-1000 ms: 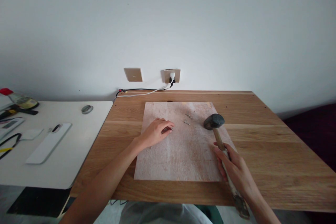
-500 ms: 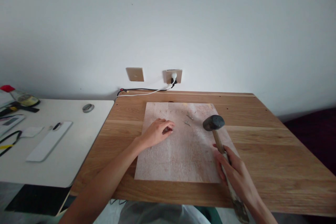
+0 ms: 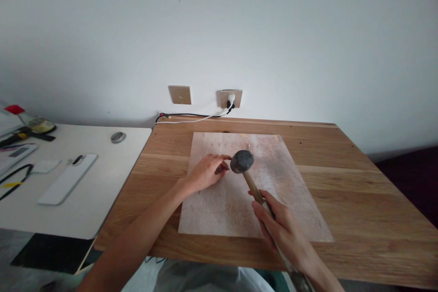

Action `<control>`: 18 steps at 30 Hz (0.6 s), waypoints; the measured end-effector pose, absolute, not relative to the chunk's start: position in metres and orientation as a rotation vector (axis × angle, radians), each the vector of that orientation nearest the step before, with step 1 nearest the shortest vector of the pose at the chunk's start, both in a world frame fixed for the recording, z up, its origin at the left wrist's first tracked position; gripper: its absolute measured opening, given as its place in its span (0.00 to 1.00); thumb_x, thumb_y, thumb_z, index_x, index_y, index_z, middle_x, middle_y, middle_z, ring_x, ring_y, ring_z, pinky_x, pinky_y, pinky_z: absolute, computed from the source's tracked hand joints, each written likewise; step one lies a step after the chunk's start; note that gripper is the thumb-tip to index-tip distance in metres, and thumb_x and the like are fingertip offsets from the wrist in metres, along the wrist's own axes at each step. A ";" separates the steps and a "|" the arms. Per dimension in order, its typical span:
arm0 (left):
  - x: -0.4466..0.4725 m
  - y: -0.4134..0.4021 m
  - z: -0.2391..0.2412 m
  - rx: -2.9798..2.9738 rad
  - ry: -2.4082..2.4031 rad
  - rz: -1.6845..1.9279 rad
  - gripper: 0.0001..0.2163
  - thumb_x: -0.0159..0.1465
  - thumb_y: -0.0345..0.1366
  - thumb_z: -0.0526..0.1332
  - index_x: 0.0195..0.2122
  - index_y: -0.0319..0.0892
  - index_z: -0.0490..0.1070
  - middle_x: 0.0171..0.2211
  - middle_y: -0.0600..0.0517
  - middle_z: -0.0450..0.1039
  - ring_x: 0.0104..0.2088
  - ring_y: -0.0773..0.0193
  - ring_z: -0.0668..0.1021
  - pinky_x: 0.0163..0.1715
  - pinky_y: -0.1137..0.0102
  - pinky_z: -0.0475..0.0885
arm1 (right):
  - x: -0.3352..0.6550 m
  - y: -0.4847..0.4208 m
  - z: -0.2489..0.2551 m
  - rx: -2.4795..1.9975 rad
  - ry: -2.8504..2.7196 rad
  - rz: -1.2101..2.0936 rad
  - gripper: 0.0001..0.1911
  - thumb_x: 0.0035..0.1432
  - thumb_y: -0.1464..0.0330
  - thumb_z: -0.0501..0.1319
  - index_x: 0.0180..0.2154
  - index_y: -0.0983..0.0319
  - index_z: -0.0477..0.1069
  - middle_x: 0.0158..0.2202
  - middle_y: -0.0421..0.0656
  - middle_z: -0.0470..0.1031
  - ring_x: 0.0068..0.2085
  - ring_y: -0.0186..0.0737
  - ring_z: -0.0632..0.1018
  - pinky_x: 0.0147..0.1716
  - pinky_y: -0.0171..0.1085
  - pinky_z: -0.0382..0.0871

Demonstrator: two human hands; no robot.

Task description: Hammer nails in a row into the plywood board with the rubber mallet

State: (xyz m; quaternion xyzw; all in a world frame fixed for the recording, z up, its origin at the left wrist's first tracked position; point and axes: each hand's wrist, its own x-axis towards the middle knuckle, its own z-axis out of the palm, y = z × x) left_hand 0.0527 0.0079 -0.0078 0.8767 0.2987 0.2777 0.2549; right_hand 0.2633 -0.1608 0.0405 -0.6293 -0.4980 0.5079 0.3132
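Note:
A rubber mallet (image 3: 242, 162) with a black head and a worn wooden handle is gripped in my right hand (image 3: 278, 221). Its head hangs right beside the fingertips of my left hand (image 3: 207, 172), over a pale, reddish-white board (image 3: 212, 214). My left hand rests on the board with fingers bent and thumb close to forefinger; whatever they pinch is too small and hidden to make out. Past the mallet head, a thin metal nail (image 3: 249, 148) shows on the board. Small dots run in a row along the board's far side.
The board lies on a wooden table (image 3: 345, 200) against a wall. A white table (image 3: 112, 164) on the left bears a phone (image 3: 68, 180), a roll of tape (image 3: 118, 137) and a red-capped bottle (image 3: 37, 123). Cables (image 3: 195, 121) run to a wall socket (image 3: 226, 99).
My right hand has swung the mallet leftward, bringing its head beside my left fingertips. The loose nails are now mostly hidden behind it. My left hand has stayed nearly in place.

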 end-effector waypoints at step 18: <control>0.054 0.008 -0.003 2.368 0.867 0.703 0.19 0.65 0.25 0.67 0.57 0.40 0.72 0.42 0.47 0.83 0.46 0.55 0.83 0.52 0.61 0.75 | 0.258 -0.161 0.038 -1.629 -1.321 1.359 0.35 0.70 0.46 0.54 0.62 0.67 0.62 0.14 0.28 0.62 0.13 0.31 0.63 0.11 0.28 0.56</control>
